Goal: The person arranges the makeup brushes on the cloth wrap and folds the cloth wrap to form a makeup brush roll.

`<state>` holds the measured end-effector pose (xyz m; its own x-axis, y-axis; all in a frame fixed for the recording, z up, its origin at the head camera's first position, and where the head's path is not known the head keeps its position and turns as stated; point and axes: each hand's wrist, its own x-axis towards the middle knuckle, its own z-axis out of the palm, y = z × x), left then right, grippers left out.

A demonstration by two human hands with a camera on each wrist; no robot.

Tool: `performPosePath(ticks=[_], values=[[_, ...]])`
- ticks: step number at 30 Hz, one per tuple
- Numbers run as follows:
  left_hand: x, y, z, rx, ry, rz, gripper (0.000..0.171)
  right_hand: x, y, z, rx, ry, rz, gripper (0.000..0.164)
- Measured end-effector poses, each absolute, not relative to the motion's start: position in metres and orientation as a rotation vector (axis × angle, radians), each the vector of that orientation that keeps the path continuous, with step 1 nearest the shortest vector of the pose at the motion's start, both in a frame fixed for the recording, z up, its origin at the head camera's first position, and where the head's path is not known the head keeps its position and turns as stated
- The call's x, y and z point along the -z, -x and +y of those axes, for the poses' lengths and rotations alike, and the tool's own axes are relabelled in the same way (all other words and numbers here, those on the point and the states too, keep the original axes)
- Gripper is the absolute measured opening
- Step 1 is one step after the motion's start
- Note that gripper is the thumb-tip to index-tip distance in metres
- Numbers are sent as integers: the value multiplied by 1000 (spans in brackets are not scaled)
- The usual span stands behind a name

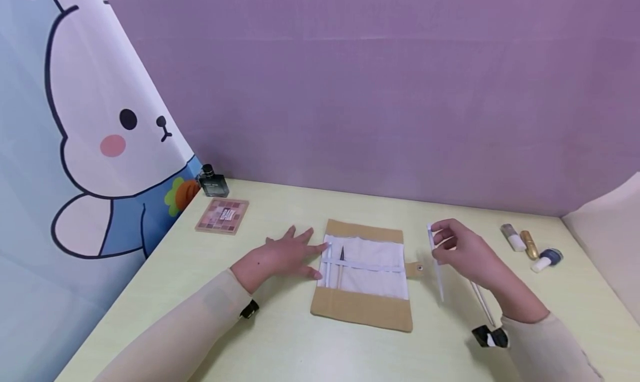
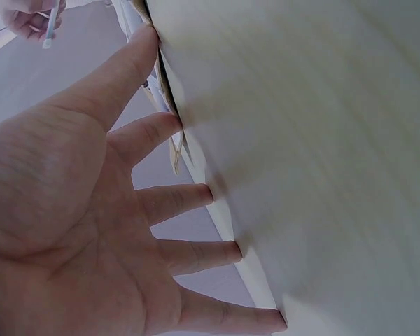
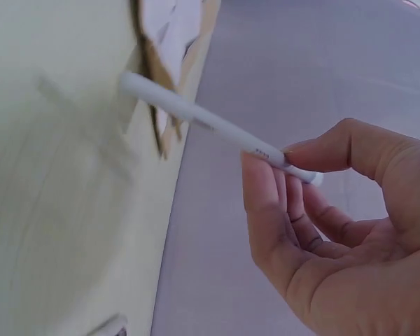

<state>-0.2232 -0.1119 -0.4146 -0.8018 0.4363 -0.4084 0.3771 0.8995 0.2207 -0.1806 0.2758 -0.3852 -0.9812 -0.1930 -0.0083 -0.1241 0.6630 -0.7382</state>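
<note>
A tan fabric roll-up pouch (image 1: 361,310) with a white lining lies unrolled on the table. A white stick (image 1: 328,268) and a slim dark-tipped brush (image 1: 340,274) sit under its elastic band on the left side. My left hand (image 1: 287,258) has its fingers spread, with thumb and index finger on the pouch's left edge. To the right of the pouch, my right hand (image 1: 462,252) pinches a slim white pen-like stick (image 3: 210,122) near one end, above the table. Small print on that stick is too blurred to read. Another thin stick (image 1: 482,303) lies below my right wrist, partly hidden.
At the back left stand a dark glass bottle (image 1: 214,185) and, before it, a flat pink palette (image 1: 222,216). On the right lie a clear-and-white tube (image 1: 513,237), a gold tube (image 1: 529,245) and a dark-blue bottle with white cap (image 1: 551,256). A purple cloth (image 1: 360,104) hangs behind.
</note>
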Motion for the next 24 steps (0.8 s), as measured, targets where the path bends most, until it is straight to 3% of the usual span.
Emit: performPosePath(ticks=[9,24], values=[[416,224,-112,-171,-591,2611,80,382,190,248,1620,348,2611,46],[415,222,-113,-196,-611,2611,79,385,220,205,1778,236,2535,44]])
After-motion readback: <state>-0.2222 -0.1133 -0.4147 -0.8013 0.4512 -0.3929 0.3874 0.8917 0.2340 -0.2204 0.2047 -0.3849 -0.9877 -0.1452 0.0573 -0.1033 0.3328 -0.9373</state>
